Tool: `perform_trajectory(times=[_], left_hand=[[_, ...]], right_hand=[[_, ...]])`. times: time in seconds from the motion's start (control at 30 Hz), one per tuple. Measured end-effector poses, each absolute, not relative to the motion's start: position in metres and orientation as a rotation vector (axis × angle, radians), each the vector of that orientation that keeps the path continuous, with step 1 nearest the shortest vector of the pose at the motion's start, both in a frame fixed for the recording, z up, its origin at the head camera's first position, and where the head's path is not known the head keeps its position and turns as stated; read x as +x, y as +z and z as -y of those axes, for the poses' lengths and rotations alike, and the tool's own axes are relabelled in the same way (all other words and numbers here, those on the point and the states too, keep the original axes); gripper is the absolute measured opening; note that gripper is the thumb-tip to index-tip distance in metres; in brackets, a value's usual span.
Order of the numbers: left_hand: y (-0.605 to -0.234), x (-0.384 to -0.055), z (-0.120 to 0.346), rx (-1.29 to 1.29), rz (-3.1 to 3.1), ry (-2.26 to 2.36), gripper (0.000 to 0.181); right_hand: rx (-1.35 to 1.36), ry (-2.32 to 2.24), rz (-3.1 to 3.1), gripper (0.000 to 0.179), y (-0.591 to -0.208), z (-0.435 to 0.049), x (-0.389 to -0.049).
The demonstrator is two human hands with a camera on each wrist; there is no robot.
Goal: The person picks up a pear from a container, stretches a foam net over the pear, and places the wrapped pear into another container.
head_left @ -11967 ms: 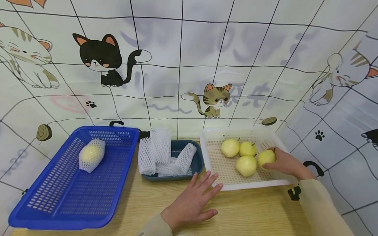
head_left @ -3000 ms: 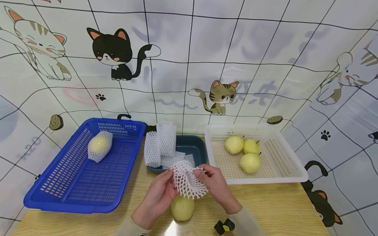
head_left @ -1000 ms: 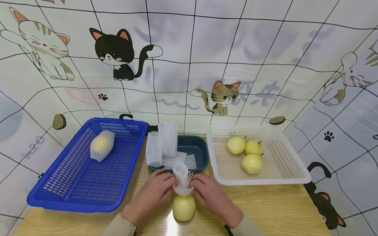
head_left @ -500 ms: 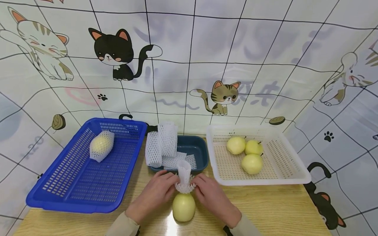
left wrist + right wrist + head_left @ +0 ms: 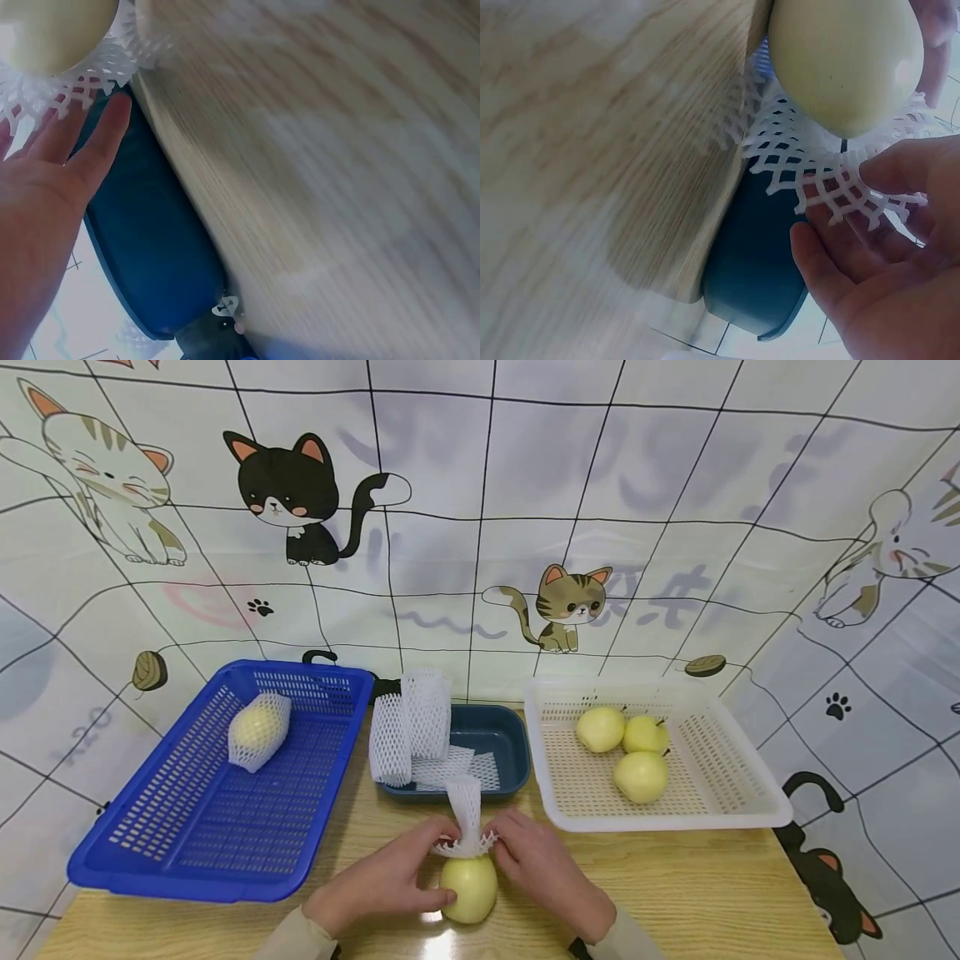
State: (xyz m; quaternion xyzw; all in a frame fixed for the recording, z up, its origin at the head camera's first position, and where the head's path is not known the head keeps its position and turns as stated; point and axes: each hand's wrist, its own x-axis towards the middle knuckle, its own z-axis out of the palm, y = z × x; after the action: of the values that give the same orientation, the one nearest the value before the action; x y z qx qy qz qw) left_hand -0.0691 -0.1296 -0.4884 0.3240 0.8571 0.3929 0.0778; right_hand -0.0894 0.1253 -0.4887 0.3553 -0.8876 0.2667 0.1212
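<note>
Pear [image 5: 471,881]: on the worktop [image 5: 675,885], between the two hands, in front of the teal tray [image 5: 506,743]. Foam net sleeve [image 5: 465,797]: flared lower rim around the pear's stem end; narrow end points up and, in the head view, overlaps the tray's front edge.

Right hand [image 5: 543,868]: thumb and fingers pinch the net's rim. Left hand [image 5: 397,872]: fingers hooked at the rim's left side, thumb against the pear.

Clearances: the tray's right edge lies just beside the white basket [image 5: 701,768]; contact cannot be determined. The gap between tray and blue basket [image 5: 217,827] widens toward the near side. A broad strip of wood shows before the white basket, right of the right sleeve.

Contents: blue basket, one netted pear [image 5: 258,731]; white basket, three bare pears [image 5: 641,777]; tray, spare nets [image 5: 426,718], some overhanging its left edge.
</note>
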Motion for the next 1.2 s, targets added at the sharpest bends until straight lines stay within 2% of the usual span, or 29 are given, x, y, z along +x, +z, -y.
perform_trajectory(times=[0.2,0.3,0.47,0.67,1.2], left_hand=[[-0.491,-0.061,0.129,1.035,-2.511,1.104,0.102],[-0.493,-0.058,0.128,1.046,-2.526,1.049,0.115],[-0.493,-0.057,0.127,1.012,-2.541,1.000,0.126],[-0.494,-0.055,0.124,0.996,-2.583,0.908,0.129],[-0.496,-0.052,0.122,1.078,-2.661,0.790,0.121]], right_hand=[[1.051,0.839,2.647,0.024,-0.488,-0.128,-0.087],[1.073,0.875,2.674,0.025,-0.487,-0.128,-0.086],[1.113,0.925,2.713,0.030,-0.487,-0.130,-0.085],[1.118,0.948,2.771,0.029,-0.486,-0.129,-0.086],[1.119,0.867,2.944,0.032,-0.486,-0.129,-0.088]])
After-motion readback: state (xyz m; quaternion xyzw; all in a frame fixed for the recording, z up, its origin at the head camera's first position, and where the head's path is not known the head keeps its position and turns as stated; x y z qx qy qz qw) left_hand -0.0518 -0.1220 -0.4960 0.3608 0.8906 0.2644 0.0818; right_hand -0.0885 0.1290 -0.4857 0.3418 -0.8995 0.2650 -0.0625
